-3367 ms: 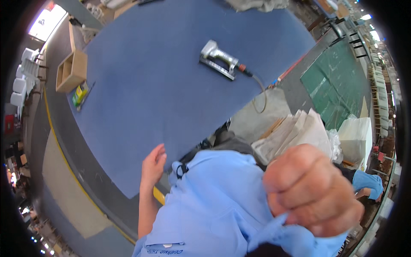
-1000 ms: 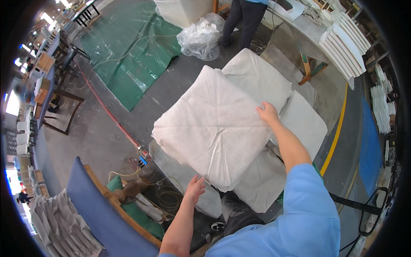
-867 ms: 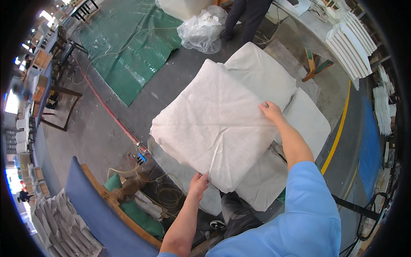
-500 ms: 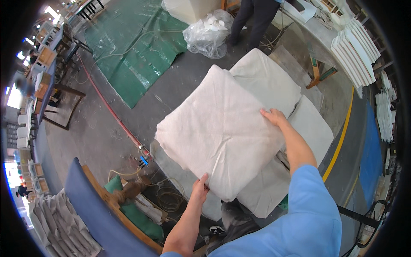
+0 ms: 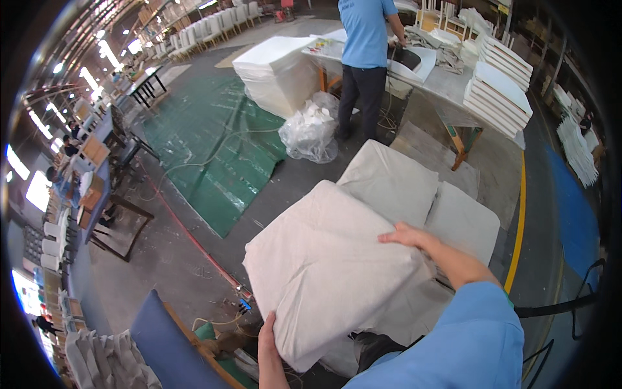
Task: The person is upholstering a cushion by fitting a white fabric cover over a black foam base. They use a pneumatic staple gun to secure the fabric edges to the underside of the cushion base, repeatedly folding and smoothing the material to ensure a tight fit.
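A large, squarish pad covered in cream fabric [image 5: 324, 253], like a seat cushion, is between my two hands. My left hand [image 5: 269, 347] grips its near left edge, thumb up along the side and the other fingers hidden. At the right edge, my right hand [image 5: 411, 238] is closed over the fabric with its fingertips on the top face. Creases run across the cover near my left hand. Beyond and beneath it lie more cream fabric-covered pads, one at the far side [image 5: 389, 185] and another to the right [image 5: 463, 223].
A co-worker in a blue shirt [image 5: 366, 35] stands at a table [image 5: 447, 84] bearing stacked white panels [image 5: 499, 97]. Left of them are a white foam stack [image 5: 275, 74], a clear plastic bag [image 5: 311, 133] and a green sheet [image 5: 214, 155]. A red hose [image 5: 188, 233] crosses the floor.
My view has tilted up, bringing the co-worker and far hall into sight. The held pad sits lower in the picture, tilted somewhat differently. Both hands keep their grip.
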The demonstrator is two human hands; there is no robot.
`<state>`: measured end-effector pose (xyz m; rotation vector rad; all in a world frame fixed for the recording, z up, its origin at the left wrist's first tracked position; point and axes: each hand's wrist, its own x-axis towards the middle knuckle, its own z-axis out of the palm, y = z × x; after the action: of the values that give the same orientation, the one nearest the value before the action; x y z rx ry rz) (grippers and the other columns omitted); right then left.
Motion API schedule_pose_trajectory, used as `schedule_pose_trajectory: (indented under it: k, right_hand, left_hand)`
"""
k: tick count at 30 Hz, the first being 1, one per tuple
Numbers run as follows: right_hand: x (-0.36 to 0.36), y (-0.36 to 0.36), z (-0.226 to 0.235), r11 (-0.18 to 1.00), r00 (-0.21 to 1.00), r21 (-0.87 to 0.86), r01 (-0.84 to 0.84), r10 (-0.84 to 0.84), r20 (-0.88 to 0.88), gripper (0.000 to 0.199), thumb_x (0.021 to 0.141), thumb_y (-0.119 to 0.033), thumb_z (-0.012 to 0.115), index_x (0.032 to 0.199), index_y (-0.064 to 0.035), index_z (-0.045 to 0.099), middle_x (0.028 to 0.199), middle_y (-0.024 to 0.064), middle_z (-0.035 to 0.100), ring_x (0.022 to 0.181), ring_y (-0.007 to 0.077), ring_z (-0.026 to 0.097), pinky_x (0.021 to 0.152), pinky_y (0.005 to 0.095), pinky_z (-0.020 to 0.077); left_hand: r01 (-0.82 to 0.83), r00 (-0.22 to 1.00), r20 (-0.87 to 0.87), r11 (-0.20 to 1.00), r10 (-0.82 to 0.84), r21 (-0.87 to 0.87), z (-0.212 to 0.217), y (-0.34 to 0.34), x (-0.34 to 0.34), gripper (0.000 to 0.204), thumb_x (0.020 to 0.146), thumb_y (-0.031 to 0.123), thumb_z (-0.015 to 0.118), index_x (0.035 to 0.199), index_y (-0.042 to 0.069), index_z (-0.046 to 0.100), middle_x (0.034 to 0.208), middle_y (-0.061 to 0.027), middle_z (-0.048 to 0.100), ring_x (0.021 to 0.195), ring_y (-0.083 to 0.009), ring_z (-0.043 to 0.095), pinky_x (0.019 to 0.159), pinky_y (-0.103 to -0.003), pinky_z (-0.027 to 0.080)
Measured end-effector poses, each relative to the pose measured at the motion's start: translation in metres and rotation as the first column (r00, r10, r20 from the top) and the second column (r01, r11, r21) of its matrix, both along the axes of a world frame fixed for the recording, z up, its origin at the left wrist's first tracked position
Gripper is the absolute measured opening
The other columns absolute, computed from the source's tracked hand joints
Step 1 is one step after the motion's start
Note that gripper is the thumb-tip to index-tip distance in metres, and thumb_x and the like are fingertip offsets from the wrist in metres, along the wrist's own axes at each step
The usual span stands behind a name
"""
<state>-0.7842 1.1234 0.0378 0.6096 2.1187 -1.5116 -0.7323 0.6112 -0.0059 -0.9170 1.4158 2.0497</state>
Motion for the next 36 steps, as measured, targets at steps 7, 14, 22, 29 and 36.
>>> schedule_pose_trajectory:
  k: [7,14,22,29,36]
  right_hand:
    - [0.058,-0.118,0.037,0.953,0.961,-0.189,-0.237,0.2,-0.193,0.075,0.088,-0.045,0.087,0.138,0.0081,0.066,0.129,0.0185,0.074,0.117,0.0271,0.07,0.103,0.0375,0.0525]
    - [0.102,-0.28,0.085,0.683,0.796,-0.412,-0.603,0.546,-0.262,0.059,0.092,-0.035,0.084,0.133,0.0061,0.069,0.121,0.0134,0.077,0.105,0.0198,0.072,0.095,0.0336,0.0552]
    - [0.257,-0.472,0.119,0.177,0.319,-0.39,-0.903,0.886,-0.336,0.055,0.093,-0.036,0.084,0.129,0.0031,0.073,0.117,0.0106,0.077,0.103,0.0165,0.071,0.093,0.0327,0.0554]
    - [0.354,-0.555,0.114,-0.128,-0.072,-0.27,-0.954,0.975,-0.209,0.062,0.093,-0.043,0.084,0.13,0.0043,0.072,0.119,0.0143,0.076,0.105,0.0197,0.071,0.095,0.0344,0.0552]
    - [0.369,-0.602,0.135,-0.285,-0.166,-0.419,-0.862,0.94,-0.298,0.085,0.108,-0.057,0.057,0.166,-0.0012,0.031,0.162,0.0168,0.047,0.144,0.0254,0.051,0.122,0.0395,0.0377]
  left_hand:
    - [-0.276,0.946,-0.205,0.956,0.252,-0.1,0.134,-0.095,0.163,0.067,0.099,0.04,0.072,0.139,-0.012,0.06,0.128,-0.0221,0.073,0.11,-0.0301,0.073,0.096,-0.043,0.057]
    - [-0.716,0.694,-0.437,0.607,0.572,-0.344,0.197,-0.134,0.441,0.065,0.097,0.046,0.074,0.133,-0.008,0.066,0.12,-0.0151,0.075,0.103,-0.0224,0.071,0.094,-0.037,0.055]
    - [-0.96,0.246,-0.533,0.129,0.81,-0.247,0.185,-0.038,0.742,0.064,0.104,0.049,0.067,0.136,-0.006,0.064,0.123,-0.0143,0.073,0.109,-0.021,0.069,0.098,-0.036,0.053]
    - [-0.977,-0.068,-0.424,-0.147,0.903,-0.157,0.169,0.06,0.837,0.067,0.107,0.053,0.062,0.143,-0.004,0.06,0.132,-0.0142,0.07,0.117,-0.0224,0.067,0.103,-0.038,0.051]
    - [-0.918,-0.384,-0.282,-0.395,0.879,0.02,0.173,0.074,0.815,0.069,0.108,0.055,0.059,0.147,-0.002,0.057,0.138,-0.0142,0.067,0.123,-0.0236,0.065,0.107,-0.039,0.05]
